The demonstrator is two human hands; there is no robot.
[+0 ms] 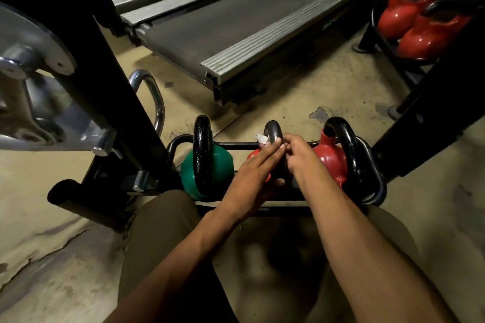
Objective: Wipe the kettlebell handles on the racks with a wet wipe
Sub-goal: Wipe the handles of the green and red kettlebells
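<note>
Black rack [236, 144] holding green kettlebell [223, 165], red kettlebell [329, 160]

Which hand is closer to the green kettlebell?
Left. The left hand rests on the middle handle, just right of the green kettlebell. The right hand grips that handle from its other side, farther away.

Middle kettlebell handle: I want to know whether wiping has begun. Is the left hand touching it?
Touching. The head view shows the left hand with straight fingers lying across the middle kettlebell handle, no gap; the wet wipe pokes out beside them.
</note>
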